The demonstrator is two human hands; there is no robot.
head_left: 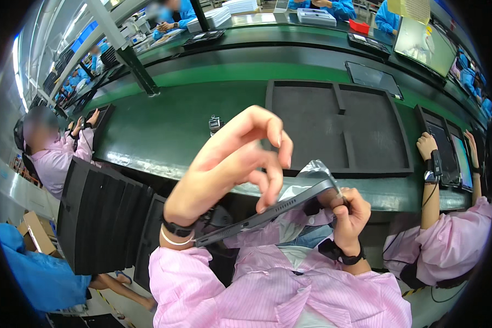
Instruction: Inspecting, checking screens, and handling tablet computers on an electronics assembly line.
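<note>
A thin grey tablet point(276, 212) is held tilted before my chest, its edge with small holes and a port turned up toward the view. Its right end rises, and its lower left end comes close to my left wrist. At the right end, my right hand point(352, 218) is closed, fingers and thumb gripping the tablet by its corner. Clear film point(316, 169) stands up crinkled beside that corner. Over the tablet hangs my left hand point(238, 156), fingers bent and apart, holding nothing I can see. One fingertip is close to the tablet's edge; whether it touches cannot be told.
A black divided tray point(341, 131) lies on the green bench point(164, 109). Left of it stands a small black device point(215, 124). Black trays point(101, 218) stack upright at my left. A co-worker point(443, 235) works close at right; another person point(46, 147) sits left.
</note>
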